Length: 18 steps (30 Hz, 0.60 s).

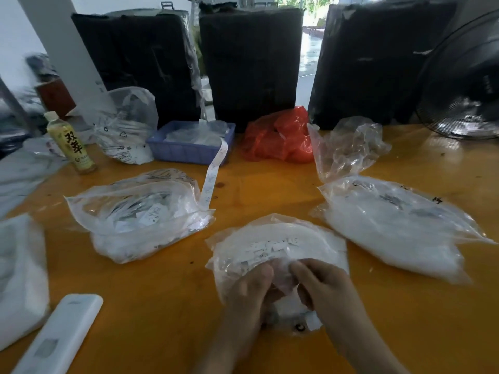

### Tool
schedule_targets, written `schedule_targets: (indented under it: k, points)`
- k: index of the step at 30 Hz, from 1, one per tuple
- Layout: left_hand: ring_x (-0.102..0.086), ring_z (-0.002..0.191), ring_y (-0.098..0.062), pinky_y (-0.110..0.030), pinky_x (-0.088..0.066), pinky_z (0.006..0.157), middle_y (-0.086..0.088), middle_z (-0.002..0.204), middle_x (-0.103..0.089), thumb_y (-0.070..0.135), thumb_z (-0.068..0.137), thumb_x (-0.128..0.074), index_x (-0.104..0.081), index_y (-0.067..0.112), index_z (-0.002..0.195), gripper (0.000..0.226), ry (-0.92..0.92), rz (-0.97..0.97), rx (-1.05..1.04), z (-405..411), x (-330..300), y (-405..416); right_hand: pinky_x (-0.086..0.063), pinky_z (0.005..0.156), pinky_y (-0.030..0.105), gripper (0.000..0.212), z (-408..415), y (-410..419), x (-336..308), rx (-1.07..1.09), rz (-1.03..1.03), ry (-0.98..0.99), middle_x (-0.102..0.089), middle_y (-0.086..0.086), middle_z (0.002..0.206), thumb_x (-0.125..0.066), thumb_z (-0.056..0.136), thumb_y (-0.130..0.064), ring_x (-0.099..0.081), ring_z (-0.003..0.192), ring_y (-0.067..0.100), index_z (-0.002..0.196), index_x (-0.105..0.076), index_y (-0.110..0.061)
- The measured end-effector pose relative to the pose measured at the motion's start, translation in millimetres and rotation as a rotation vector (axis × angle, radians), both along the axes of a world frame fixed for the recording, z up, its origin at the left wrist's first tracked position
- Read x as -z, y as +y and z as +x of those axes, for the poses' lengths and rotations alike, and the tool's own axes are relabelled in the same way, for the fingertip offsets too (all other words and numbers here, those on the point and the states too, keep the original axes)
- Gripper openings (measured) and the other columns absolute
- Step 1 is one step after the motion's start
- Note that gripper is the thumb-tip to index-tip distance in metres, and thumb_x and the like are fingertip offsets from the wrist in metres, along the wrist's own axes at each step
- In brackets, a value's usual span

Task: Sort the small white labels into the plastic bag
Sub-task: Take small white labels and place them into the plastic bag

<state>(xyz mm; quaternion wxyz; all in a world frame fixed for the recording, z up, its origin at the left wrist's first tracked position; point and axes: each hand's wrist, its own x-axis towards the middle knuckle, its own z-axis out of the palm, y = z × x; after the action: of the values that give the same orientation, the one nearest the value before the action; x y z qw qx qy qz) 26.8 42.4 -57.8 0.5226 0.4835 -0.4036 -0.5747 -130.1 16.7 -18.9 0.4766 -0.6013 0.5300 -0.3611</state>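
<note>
A clear plastic bag [278, 238] with small white labels [272, 248] inside lies on the orange table in front of me. My left hand [249, 290] grips the bag's near edge with curled fingers. My right hand [321, 284] pinches the same edge from the right, thumb and fingers close to the left hand. A few white labels [310, 321] lie loose under my wrists, partly hidden.
Two fuller clear bags of labels lie at the left [137, 214] and right [391, 225]. Behind are a blue basket [186, 152] with a label strip, a red bag [280, 136], a bottle [70, 144], an empty clear bag [348, 147]. A white remote [59, 336] lies near left. A fan [464, 76] stands at far right.
</note>
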Motion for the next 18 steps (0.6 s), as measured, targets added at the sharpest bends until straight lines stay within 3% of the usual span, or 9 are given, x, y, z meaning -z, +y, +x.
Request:
schedule_targets:
  k: [2,4,7,9,13,18]
  points:
    - [-0.074,0.112,-0.014,-0.025,-0.061,0.091,0.003,0.117,-0.079,0.07,0.088,-0.07,-0.08,0.033,0.117,0.047,-0.086,-0.038,-0.024,3.6,2.3,-0.6,-0.042,0.049,0.017,0.031,12.6,0.7,9.2,0.011,-0.088,0.108,-0.067,-0.009,0.06,-0.057,0.1,-0.038,-0.058,0.051,0.006,0.074,-0.073,-0.036]
    - [-0.075,0.112,-0.014,-0.022,-0.061,0.089,0.004,0.116,-0.08,0.061,0.087,-0.074,-0.082,0.03,0.113,0.042,-0.083,-0.055,-0.117,6.4,8.2,-2.0,-0.046,0.054,0.016,0.031,19.2,-0.4,14.0,0.011,-0.126,0.178,-0.07,-0.014,0.069,-0.051,0.099,-0.049,-0.064,0.063,0.005,0.076,-0.07,-0.041]
    - [-0.076,0.11,-0.03,-0.034,-0.064,0.085,-0.017,0.116,-0.078,0.026,0.086,-0.074,-0.083,0.007,0.1,0.025,0.354,0.072,-0.266,10.3,11.5,-7.8,-0.044,0.064,0.007,0.017,19.2,-4.5,26.0,0.06,-0.186,0.379,-0.068,-0.019,0.086,-0.051,0.101,-0.045,-0.062,0.076,-0.003,0.09,-0.064,-0.047]
    - [-0.078,0.104,-0.031,-0.035,-0.065,0.08,-0.021,0.112,-0.078,0.02,0.084,-0.074,-0.08,0.005,0.09,0.018,0.5,0.103,-0.309,12.6,11.8,-9.7,-0.042,0.066,0.006,0.01,19.5,-3.7,32.0,0.057,-0.243,0.517,-0.062,-0.018,0.102,-0.061,0.099,-0.037,-0.059,0.081,-0.002,0.108,-0.066,-0.04]
    - [-0.076,0.089,-0.02,-0.03,-0.063,0.075,-0.011,0.096,-0.075,0.024,0.086,-0.074,-0.079,0.017,0.083,0.01,0.531,0.085,-0.284,16.7,10.6,-9.1,-0.053,0.077,0.025,0.029,29.0,-0.5,40.8,-0.013,-0.298,0.649,-0.053,-0.011,0.11,-0.068,0.094,-0.043,-0.064,0.089,0.014,0.122,-0.065,-0.037]
    - [-0.073,0.079,-0.021,-0.029,-0.061,0.069,-0.011,0.088,-0.073,0.018,0.089,-0.073,-0.078,0.02,0.086,0.007,0.437,0.044,-0.275,16.4,12.7,-4.6,-0.051,0.071,0.025,0.013,32.0,-9.2,35.5,0.001,-0.374,0.657,-0.059,-0.007,0.1,-0.062,0.099,-0.027,-0.064,0.081,0.016,0.108,-0.072,-0.027]
